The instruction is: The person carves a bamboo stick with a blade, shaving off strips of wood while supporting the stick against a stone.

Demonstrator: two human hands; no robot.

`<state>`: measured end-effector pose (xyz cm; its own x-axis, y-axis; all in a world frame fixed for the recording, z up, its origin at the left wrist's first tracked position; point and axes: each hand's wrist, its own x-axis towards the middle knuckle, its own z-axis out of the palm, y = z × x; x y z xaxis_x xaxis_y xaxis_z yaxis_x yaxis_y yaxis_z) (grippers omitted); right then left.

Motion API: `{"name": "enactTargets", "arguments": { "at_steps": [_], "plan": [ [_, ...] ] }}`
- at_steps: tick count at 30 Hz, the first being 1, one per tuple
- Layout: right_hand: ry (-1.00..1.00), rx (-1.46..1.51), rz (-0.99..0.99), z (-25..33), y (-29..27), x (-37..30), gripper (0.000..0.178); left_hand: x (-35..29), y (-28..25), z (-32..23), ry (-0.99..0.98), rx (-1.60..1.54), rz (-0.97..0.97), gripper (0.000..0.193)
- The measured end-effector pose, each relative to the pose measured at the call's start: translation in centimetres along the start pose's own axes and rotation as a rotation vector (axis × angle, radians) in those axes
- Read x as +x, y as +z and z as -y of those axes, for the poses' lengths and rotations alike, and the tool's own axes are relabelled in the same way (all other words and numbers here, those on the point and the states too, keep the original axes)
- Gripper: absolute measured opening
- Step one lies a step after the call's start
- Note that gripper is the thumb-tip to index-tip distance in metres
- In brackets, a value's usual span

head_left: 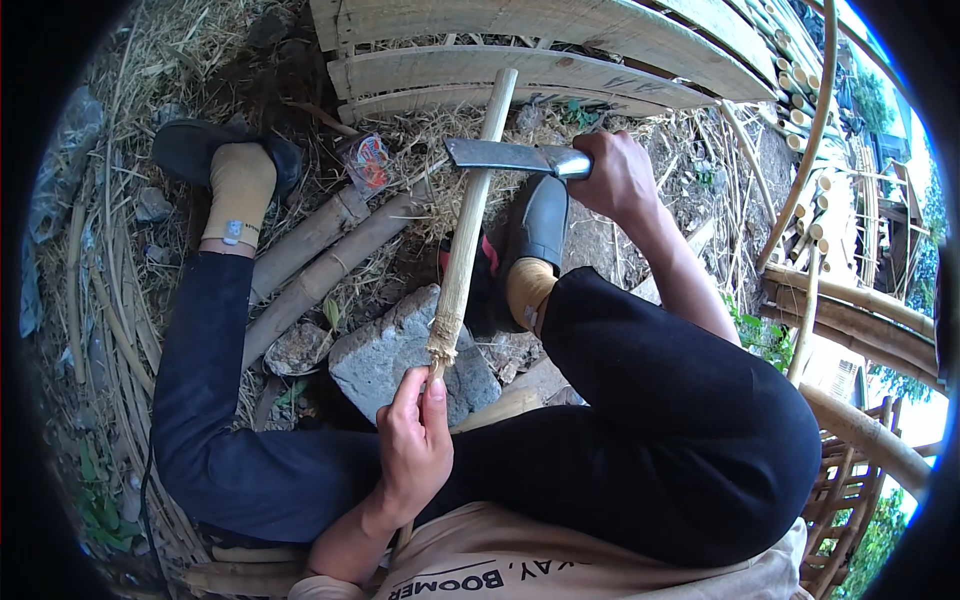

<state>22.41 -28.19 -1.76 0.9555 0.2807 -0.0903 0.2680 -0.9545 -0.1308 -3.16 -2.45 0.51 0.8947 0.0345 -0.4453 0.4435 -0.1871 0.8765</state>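
Note:
My left hand (415,440) pinches the narrow lower end of a pale wooden stick (462,262) between thumb and fingers. Just above that grip, the wood has a frayed, notched ring. The stick slants up and away, its far end near some planks. My right hand (620,175) is wrapped round the handle of a broad-bladed machete (500,155), with a metal collar beside the fist. Its flat grey blade lies across the upper part of the stick, pointing left; whether it touches the wood I cannot tell.
A grey stone block (375,350) sits below the stick, beside bamboo poles (330,262). Wooden slats (530,75) stand ahead. My legs are spread either side, the right shoe (538,222) close to the blade. Straw covers the ground; stacked bamboo (800,95) lies right.

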Motion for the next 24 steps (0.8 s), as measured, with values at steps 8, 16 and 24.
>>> {"name": "enactTargets", "arguments": {
  "at_steps": [8, 16, 24],
  "plan": [
    [-0.013, -0.011, -0.093, 0.2, -0.9, 0.0, 0.016, -0.1, -0.3, 0.2, -0.031, -0.042, 0.041, 0.019],
    [-0.003, -0.009, -0.114, -0.1, -1.5, -1.4, 0.021, -0.4, -0.3, -0.8, 0.000, -0.023, 0.093, 0.020],
    [0.064, -0.066, -0.129, -1.4, -1.9, -1.5, 0.030, -0.3, 0.1, -0.5, -0.001, -0.037, 0.076, 0.019]
  ]
}}
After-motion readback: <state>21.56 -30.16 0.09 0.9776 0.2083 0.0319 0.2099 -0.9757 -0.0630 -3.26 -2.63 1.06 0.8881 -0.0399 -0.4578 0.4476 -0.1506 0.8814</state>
